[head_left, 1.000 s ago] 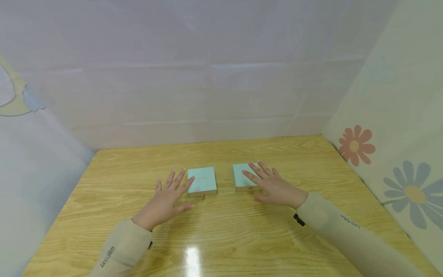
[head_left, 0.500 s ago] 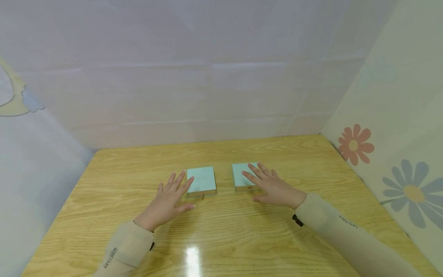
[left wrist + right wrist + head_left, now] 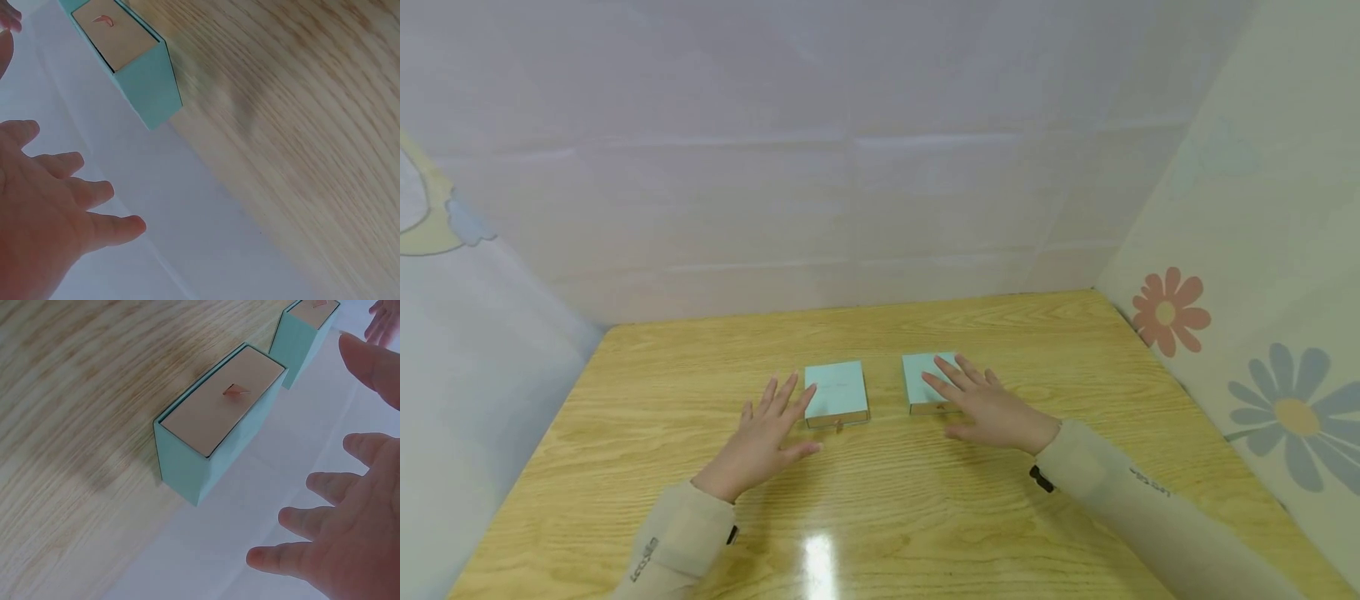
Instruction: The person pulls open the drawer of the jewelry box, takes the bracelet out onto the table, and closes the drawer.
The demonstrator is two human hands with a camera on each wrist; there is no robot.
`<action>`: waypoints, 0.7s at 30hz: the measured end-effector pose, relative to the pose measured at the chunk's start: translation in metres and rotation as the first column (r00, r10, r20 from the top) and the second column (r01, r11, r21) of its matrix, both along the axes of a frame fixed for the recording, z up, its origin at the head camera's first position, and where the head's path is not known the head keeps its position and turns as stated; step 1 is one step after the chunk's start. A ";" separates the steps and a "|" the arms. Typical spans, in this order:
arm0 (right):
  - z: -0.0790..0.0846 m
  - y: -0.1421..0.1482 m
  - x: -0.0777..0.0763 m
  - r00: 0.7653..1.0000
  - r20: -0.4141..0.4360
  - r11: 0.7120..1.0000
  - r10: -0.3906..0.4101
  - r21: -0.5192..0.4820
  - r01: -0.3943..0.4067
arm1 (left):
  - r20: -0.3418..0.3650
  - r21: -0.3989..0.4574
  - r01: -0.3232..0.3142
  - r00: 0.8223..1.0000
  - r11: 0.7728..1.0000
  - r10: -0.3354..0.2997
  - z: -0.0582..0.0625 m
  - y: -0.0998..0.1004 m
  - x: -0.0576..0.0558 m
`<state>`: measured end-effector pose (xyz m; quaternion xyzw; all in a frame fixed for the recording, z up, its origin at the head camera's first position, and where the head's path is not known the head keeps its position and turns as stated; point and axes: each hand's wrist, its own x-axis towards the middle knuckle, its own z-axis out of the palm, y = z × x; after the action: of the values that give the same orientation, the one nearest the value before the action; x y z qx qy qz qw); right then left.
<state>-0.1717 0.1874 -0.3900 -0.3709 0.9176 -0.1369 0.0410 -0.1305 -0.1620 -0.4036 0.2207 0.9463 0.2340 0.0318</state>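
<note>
On one table (image 3: pixel 887 508), we are counting two boxes, both lying flat and apart from each other, with a strip of wood showing between them. The left box (image 3: pixel 837 389) and the right box (image 3: pixel 913 392) are each showing one pale green top and one brown front. From each front one small tab is sticking out, the left tab (image 3: pixel 839 426) and the right tab (image 3: pixel 940 407), so two in all.

We are holding out two hands, their backs facing up. Our left hand (image 3: pixel 763 437) is hanging just beside the left box, with five fingers spreading apart. Our right hand (image 3: pixel 996 410) is hanging over the right part of the right box and hiding it from the head view; its five fingers are also spreading apart. In each wrist view, a gap is showing between the fingers and the box near them.

Two cream sleeves, the left sleeve (image 3: pixel 681 533) and the right sleeve (image 3: pixel 1135 492), are covering our arms, and each is carrying dark letters. On the right sheet (image 3: pixel 1247 250) two large flowers are standing out, one red flower (image 3: pixel 1165 313) and one blue flower (image 3: pixel 1296 417).
</note>
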 end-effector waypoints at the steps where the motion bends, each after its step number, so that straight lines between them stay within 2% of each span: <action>1: -0.001 0.000 0.000 1.000 -0.006 1.000 0.002 0.002 -0.002 | 0.003 0.000 -0.003 1.000 1.000 0.003 -0.001 0.000 0.000; 11: -0.002 -0.004 0.000 0.999 -0.038 1.000 0.010 -0.009 -0.010 | 0.035 -0.003 -0.029 0.999 1.000 0.029 -0.006 -0.001 -0.004; 21: -0.011 -0.008 -0.002 1.000 -0.025 1.000 0.004 -0.023 -0.005 | 0.085 0.004 -0.063 0.994 0.998 0.062 -0.007 -0.002 -0.007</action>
<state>-0.1739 0.1793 -0.4006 -0.3752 0.9156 -0.1424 0.0254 -0.1378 -0.1638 -0.4108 0.1810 0.9498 0.2472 0.0637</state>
